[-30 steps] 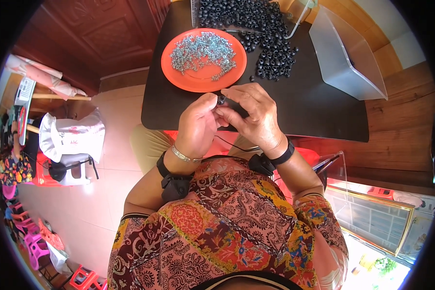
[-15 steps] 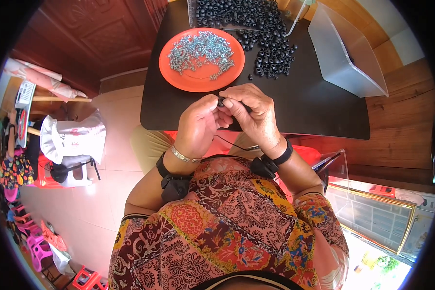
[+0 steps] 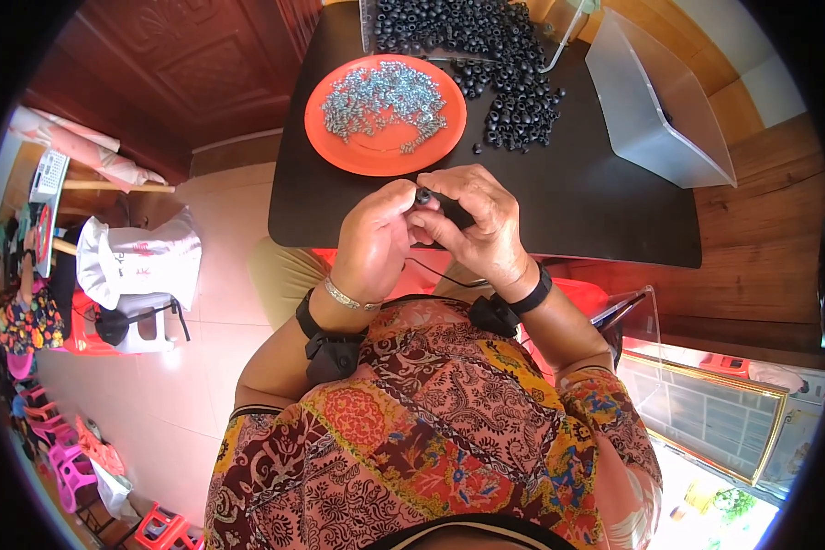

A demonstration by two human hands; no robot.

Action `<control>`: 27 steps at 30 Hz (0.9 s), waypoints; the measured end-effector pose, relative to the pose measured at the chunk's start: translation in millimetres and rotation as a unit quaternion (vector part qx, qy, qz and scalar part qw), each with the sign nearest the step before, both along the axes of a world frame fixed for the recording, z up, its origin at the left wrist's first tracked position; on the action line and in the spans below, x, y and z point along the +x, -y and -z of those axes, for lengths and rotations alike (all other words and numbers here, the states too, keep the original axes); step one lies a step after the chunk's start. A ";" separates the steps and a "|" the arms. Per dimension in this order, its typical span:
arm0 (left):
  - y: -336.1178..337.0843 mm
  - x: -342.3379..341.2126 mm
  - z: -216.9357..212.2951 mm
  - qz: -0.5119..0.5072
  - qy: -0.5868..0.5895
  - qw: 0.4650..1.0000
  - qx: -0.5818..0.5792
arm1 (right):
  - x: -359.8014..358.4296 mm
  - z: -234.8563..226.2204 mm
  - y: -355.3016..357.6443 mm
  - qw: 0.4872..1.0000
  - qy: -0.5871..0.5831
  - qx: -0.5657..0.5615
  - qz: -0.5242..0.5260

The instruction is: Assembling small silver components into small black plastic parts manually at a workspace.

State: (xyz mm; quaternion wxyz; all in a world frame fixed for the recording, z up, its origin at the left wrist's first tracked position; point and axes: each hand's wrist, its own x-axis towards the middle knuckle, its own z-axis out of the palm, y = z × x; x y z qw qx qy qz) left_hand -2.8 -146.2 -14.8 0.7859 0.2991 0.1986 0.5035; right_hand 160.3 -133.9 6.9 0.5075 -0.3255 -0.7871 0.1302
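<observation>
A small, round black plastic piece [image 3: 423,195] with a hole in it is held just beyond the near edge of the table. My left hand [image 3: 372,234] pinches it at the fingertips. Curled round the same piece from the other side is my right hand [image 3: 486,225], index finger at its top and thumb below. A dark patch shows under the right palm; I cannot tell what it is. Just beyond my hands, an orange plate [image 3: 376,163] bears a heap of small metal springs [image 3: 385,96]. Many more black plastic pieces [image 3: 520,119] lie heaped farther right.
The dark table [image 3: 605,215] carries a translucent plastic bin [image 3: 646,128] tipped on its side at the right. Left of me stand a white sack [image 3: 137,261] and stools on a tiled floor. Another person [image 3: 32,316] sits at the far left. A thin cable [image 3: 445,273] hangs between my wrists.
My right thumb has slid down off the black piece, which now shows more of its hole. The left hand keeps its grip almost unmoved.
</observation>
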 end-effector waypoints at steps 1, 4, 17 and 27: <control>-0.1 0.1 -0.4 0.000 0.000 1.000 0.000 | -0.2 0.4 -0.1 1.000 0.008 0.014 0.010; 0.0 1.2 -3.3 -0.007 -0.018 1.000 -0.005 | -0.6 -0.2 -0.3 0.999 0.013 0.023 0.020; 2.4 12.9 -20.1 -0.042 -0.040 0.998 0.006 | 0.1 -12.1 2.8 0.981 0.120 0.128 0.082; 5.2 13.0 -22.0 -0.071 -0.046 0.996 0.017 | -4.1 -22.2 13.6 0.976 0.169 0.107 0.091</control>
